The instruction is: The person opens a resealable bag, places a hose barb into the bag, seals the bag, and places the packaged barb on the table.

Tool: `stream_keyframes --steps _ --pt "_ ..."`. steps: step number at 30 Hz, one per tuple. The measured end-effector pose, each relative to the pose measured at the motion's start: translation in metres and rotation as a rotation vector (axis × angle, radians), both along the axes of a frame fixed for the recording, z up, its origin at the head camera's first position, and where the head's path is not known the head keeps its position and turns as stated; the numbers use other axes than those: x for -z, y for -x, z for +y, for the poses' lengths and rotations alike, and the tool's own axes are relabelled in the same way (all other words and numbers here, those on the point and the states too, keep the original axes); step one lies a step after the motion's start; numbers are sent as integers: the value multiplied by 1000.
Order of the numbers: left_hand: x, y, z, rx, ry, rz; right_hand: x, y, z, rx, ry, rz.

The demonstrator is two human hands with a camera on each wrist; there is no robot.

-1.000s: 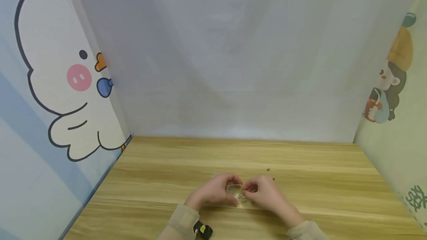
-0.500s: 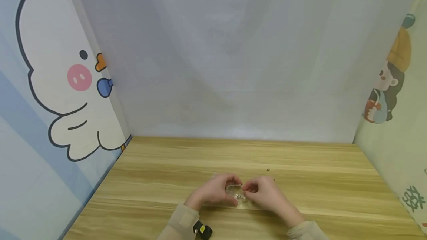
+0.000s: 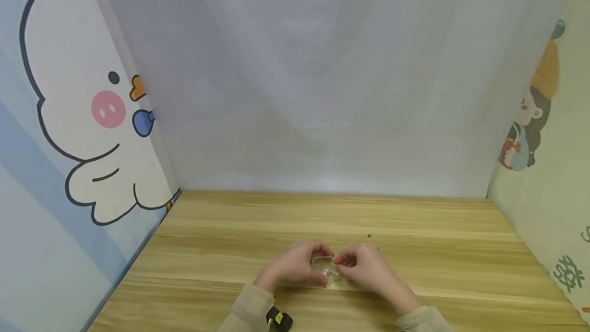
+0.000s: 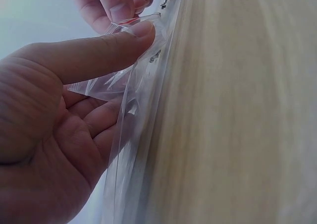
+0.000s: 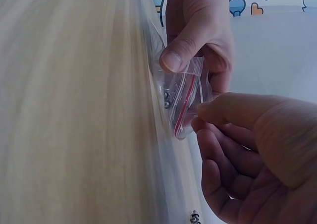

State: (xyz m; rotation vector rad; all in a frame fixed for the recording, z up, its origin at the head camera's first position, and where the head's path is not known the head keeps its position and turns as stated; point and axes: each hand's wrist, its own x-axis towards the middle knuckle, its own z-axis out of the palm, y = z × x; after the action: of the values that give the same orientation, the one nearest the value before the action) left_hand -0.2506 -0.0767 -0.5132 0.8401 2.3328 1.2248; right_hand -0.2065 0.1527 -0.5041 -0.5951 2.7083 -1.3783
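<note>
A small clear zip bag (image 5: pixel 179 87) with a red stripe along its mouth is held between both hands. Small shiny metal pieces (image 5: pixel 167 99) show inside it. With thumb and fingers, my left hand (image 3: pixel 297 263) grips the bag from the left side; its thumb lies across the plastic in the left wrist view. My right hand (image 3: pixel 366 269) pinches the edge of the mouth between thumb and index finger, and its other fingers curl below. The bag (image 3: pixel 322 263) appears close over the wooden table in the head view.
Two small dark metal pieces lie on the table (image 3: pixel 230 219) beyond my right hand, the farther piece (image 3: pixel 369 235) and the nearer piece (image 3: pixel 378 248). A bit of clear plastic (image 3: pixel 296 243) shows behind my left hand. A black device (image 3: pixel 279 318) sits by the left wrist.
Both hands keep nearly the same place and hold on the bag. The printed figure on the right wall appears slightly farther left in the head view.
</note>
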Motion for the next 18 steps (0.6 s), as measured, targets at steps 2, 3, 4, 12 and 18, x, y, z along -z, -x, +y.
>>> stream_keyframes --steps 2,3,4,12,18 --pt "0 0 0 -2 3 3 0 1 0 -2 -10 10" --pt "1 1 0 -3 5 5 1 1 1 -3 -15 14" --pt "1 1 0 -4 7 6 1 1 1 -4 -19 15" --pt "1 1 0 0 18 26 3 3 7 1 -39 2" --pt "1 0 -1 4 13 31 5 3 9 -8 -39 7"
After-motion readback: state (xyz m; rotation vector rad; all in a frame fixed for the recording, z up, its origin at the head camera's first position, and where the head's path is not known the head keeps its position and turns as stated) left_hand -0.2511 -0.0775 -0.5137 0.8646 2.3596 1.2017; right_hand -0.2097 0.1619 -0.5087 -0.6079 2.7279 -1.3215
